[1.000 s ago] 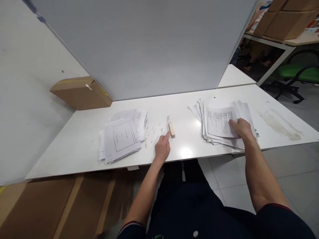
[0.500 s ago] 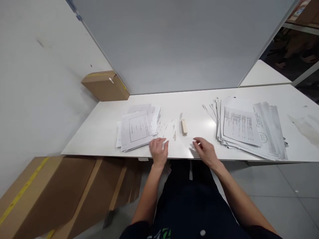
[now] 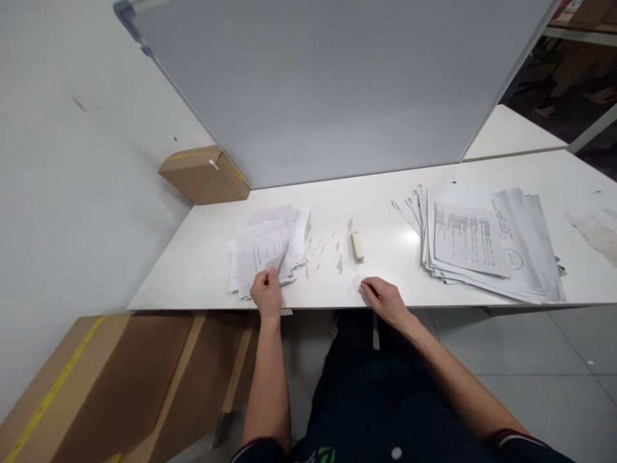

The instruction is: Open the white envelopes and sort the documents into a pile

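Observation:
My left hand [image 3: 268, 296] is closed on the lower right corner of a printed paper sheet [image 3: 263, 241] and bends that corner up. The sheet lies on top of the left paper stack [image 3: 299, 233], its other edges still resting there. Near the table's front edge, my right hand [image 3: 385, 301] hovers with its fingers drawn together, and nothing shows in them. A cream stapler [image 3: 357, 247] lies on the white table [image 3: 332, 199] between the two stacks, beyond my right hand and apart from it.
A larger stack of printed papers [image 3: 470, 244] lies on the right, its sheets fanned unevenly. At the back left stands a cardboard box [image 3: 205, 177] against a grey board [image 3: 337, 96]. More cardboard boxes [image 3: 120, 373] stand below the table's left end. Worn marks [image 3: 340, 263] show on the tabletop.
My left hand has moved left onto the stack, closed on the top sheet and lifted its corner. My right hand has shifted slightly left and its fingers have come together.

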`<control>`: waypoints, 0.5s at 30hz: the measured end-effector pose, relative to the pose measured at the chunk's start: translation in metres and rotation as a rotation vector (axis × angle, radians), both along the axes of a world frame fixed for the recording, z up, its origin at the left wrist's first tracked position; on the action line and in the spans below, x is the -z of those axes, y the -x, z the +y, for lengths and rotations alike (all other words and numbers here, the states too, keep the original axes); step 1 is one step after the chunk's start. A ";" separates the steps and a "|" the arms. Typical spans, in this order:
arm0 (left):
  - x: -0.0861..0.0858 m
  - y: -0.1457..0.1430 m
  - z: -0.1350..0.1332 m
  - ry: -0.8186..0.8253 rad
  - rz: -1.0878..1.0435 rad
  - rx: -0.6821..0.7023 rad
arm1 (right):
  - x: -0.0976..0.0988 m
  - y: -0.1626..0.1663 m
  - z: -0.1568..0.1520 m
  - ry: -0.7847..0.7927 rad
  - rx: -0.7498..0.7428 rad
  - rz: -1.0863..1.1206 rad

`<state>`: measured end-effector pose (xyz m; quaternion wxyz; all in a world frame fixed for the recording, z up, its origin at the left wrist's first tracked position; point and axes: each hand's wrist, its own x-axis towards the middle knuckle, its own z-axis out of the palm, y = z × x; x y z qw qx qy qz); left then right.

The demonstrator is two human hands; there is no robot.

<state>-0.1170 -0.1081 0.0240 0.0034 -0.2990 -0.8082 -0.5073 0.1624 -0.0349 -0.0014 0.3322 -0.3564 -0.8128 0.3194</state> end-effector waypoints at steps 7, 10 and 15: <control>-0.033 -0.029 -0.008 -0.250 -0.187 0.045 | -0.015 0.005 0.000 0.229 0.009 0.072; -0.036 -0.067 -0.016 -0.241 0.145 0.211 | -0.033 0.014 0.000 0.705 -0.059 0.276; -0.023 -0.132 -0.028 -0.051 0.436 0.800 | -0.041 0.022 0.008 0.815 -0.084 0.237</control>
